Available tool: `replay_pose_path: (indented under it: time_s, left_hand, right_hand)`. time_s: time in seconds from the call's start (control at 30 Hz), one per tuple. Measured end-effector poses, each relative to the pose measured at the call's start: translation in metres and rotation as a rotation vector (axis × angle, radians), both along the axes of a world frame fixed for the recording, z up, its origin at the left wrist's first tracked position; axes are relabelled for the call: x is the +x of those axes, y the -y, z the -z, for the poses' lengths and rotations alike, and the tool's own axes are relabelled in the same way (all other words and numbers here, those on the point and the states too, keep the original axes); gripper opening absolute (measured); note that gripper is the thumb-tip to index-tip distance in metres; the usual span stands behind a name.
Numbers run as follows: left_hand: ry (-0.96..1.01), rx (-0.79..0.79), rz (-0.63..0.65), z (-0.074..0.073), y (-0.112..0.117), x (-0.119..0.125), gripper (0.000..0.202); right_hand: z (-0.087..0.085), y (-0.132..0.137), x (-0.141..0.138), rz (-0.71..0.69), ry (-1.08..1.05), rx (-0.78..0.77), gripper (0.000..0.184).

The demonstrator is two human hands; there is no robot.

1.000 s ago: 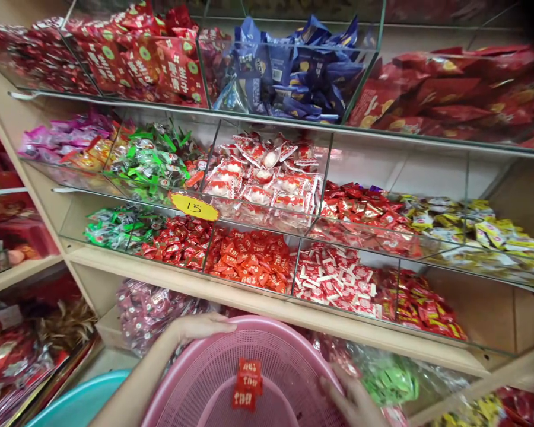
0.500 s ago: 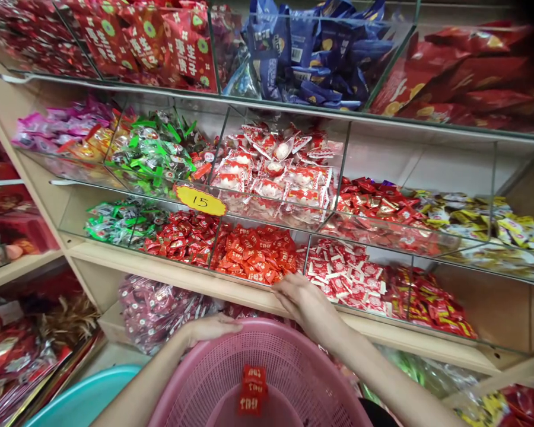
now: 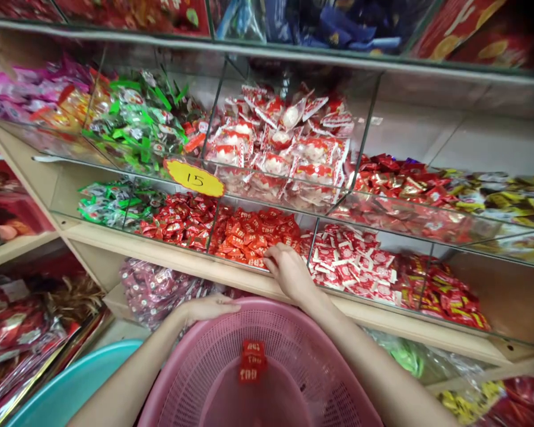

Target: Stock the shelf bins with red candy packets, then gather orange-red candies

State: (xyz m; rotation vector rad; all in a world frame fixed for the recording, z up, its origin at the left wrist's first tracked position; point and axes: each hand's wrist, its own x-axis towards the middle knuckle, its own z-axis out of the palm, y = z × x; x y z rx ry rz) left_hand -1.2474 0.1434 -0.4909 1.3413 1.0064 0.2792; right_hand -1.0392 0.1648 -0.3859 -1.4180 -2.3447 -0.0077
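Observation:
My left hand point(image 3: 211, 309) grips the far rim of a pink plastic basket point(image 3: 182, 362), its fingers closed over the edge. A few red wrapped candies point(image 3: 251, 360) lie together inside it. My right hand point(image 3: 291, 271) is at the front edge of a bin of orange-red wrapped candies point(image 3: 253, 234) on the lower shelf. Its fingers are bent and pressed together against the candies; what they hold, if anything, is hidden. Just right of this hand is a bin of red-and-white wrapped candies point(image 3: 347, 255).
Glass dividers split the shelves into candy bins. A yellow price tag point(image 3: 194, 178) marked 15 hangs above the lower row. A wooden shelf edge point(image 3: 160, 255) runs below it. At the lower left stands a turquoise basin point(image 3: 75, 379); bagged purple-red sweets point(image 3: 160, 290) sit under the shelf.
The view has moved closer and the shelves appear larger. My right hand has moved from the bin's front edge onto the orange-red candies. My left hand stays on the basket rim.

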Motion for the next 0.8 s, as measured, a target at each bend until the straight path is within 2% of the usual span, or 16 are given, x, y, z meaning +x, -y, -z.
replay_pose_path:
  time_s: [0.13, 0.23, 0.3, 0.37, 0.47, 0.53, 0.6, 0.67, 0.8]
  left_hand:
    - [0.0, -0.033, -0.001, -0.002, -0.001, 0.001, 0.049]
    - [-0.02, -0.02, 0.002, 0.001, -0.002, 0.001, 0.049]
    - [-0.031, -0.01, 0.005, 0.003, -0.003, 0.001, 0.049]
    - [-0.04, -0.006, 0.002, 0.006, -0.003, 0.001, 0.048]
    - [-0.057, 0.003, 0.004, 0.007, -0.004, 0.001, 0.048]
    - [-0.05, -0.022, 0.006, 0.006, -0.003, 0.002, 0.048]
    - [-0.024, -0.072, 0.011, 0.003, -0.003, 0.003, 0.048]
    - [-0.012, -0.105, 0.012, -0.001, -0.002, 0.004, 0.047]
    - [-0.029, -0.095, 0.006, -0.004, -0.002, 0.007, 0.046]
  right_hand:
    - [-0.004, 0.009, 0.004, -0.061, -0.183, 0.017, 0.011]
    - [-0.013, 0.033, 0.008, -0.143, -0.353, 0.048, 0.011]
    - [-0.012, 0.052, 0.01, -0.228, -0.462, -0.031, 0.012]
    - [0.003, 0.066, 0.012, -0.307, -0.547, -0.234, 0.013]
    - [0.047, 0.073, 0.014, -0.331, -0.637, -0.643, 0.014]
    - [0.078, 0.072, 0.018, -0.27, -0.677, -0.857, 0.013]
    - [0.101, 0.07, 0.023, -0.17, -0.712, -0.987, 0.013]
    - [0.113, 0.07, 0.028, -0.066, -0.752, -1.076, 0.013]
    - [0.12, 0.072, 0.033, 0.038, -0.815, -1.226, 0.013]
